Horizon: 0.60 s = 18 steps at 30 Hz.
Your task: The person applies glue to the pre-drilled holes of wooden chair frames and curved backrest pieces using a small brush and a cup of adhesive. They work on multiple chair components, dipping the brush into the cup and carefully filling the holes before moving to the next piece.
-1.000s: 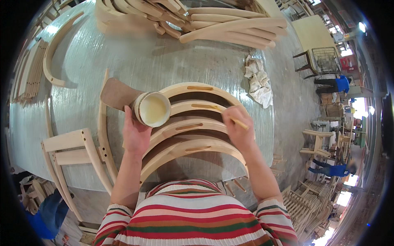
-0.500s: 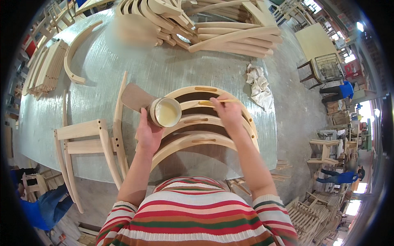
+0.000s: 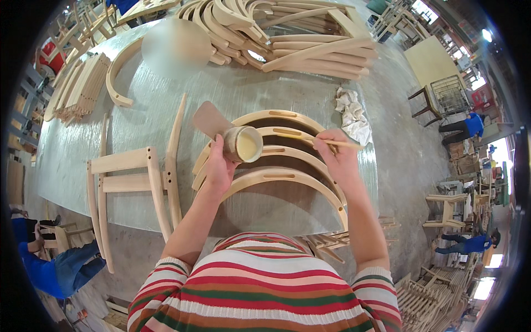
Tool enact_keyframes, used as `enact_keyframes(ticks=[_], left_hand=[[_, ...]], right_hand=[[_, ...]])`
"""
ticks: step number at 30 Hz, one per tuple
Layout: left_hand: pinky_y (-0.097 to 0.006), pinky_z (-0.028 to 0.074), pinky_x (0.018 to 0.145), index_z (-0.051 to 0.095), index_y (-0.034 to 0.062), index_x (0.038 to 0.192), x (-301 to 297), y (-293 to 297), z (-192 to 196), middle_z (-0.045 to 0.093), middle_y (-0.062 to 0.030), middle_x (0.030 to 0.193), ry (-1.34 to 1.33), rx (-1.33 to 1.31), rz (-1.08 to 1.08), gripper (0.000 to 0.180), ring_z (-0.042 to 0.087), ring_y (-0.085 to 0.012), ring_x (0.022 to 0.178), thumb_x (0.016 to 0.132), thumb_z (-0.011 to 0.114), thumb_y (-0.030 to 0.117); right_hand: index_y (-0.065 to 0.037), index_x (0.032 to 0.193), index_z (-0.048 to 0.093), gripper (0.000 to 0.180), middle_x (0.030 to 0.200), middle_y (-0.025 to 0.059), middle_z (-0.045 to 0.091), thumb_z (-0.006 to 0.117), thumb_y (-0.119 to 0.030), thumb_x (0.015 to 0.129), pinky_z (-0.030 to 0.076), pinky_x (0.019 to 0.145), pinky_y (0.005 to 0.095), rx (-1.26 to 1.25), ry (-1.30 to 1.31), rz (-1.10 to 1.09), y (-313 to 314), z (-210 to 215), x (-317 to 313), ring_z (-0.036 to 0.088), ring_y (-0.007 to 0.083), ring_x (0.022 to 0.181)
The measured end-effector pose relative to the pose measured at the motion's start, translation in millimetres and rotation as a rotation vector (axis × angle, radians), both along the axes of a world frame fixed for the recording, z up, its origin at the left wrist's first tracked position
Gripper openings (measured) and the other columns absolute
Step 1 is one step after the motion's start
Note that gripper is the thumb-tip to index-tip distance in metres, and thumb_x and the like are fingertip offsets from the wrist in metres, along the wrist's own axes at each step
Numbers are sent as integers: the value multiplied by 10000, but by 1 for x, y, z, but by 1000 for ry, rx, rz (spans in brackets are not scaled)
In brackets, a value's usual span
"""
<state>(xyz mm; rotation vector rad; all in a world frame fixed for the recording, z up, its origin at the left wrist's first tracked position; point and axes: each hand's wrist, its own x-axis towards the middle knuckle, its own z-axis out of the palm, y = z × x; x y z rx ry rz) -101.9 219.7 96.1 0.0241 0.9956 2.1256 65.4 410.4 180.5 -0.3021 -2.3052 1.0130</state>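
My left hand [image 3: 219, 169] is wrapped round a cup [image 3: 237, 139] of creamy, pale yellow liquid [image 3: 247, 147], tilted a little toward me. A flat brown piece [image 3: 211, 119] sticks out past the cup's far left side; how it is held is hidden. My right hand [image 3: 338, 157] pinches a thin wooden stick [image 3: 347, 145], its tip near the right end of the slot in the second curved wooden rail [image 3: 260, 134] from the far side. Several such slotted rails lie in a row on the table, the nearest rail [image 3: 249, 181] closest to my body.
A wooden chair frame [image 3: 124, 164] stands left of the rails. Curved and straight wooden parts [image 3: 315, 47] are piled at the table's far side, with stacked slats [image 3: 83, 88] far left. A crumpled white cloth [image 3: 354, 116] lies at the table's right edge. People in blue work around.
My right hand has moved right with the stick, whose tip has slid from the slot's left part to its right end. The cup remains in my left hand; the whole view has shifted slightly.
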Motion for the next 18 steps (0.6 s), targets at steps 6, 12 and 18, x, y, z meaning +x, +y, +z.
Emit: enact_keyframes(ticks=[6, 12, 18], left_hand=[[-354, 386, 963, 346, 91, 1296, 20, 2, 9, 474, -45, 1241, 64, 8, -19, 399, 476, -167, 1135, 990, 322, 346], [-356, 398, 948, 361, 101, 1290, 22, -4, 13, 479, -40, 1244, 26, 95, -44, 405, 487, -163, 1123, 988, 315, 368], [-370, 414, 930, 384, 101, 1276, 19, -4, 9, 492, -52, 1245, -68, 119, -29, 424, 496, -169, 1118, 985, 295, 396]], right_hand=[[2, 860, 538, 154, 689, 58, 616, 555, -142, 910, 502, 594, 222, -517, 131, -126, -32, -18, -11, 603, 96, 615], [-40, 847, 549, 124, 728, 79, 636, 557, -153, 899, 515, 571, 258, -1329, 205, -62, -26, -49, -10, 599, 149, 575], [-46, 886, 562, 28, 783, 80, 644, 542, -59, 872, 529, 674, 304, -1363, 300, 43, -23, -58, -6, 621, 158, 688]])
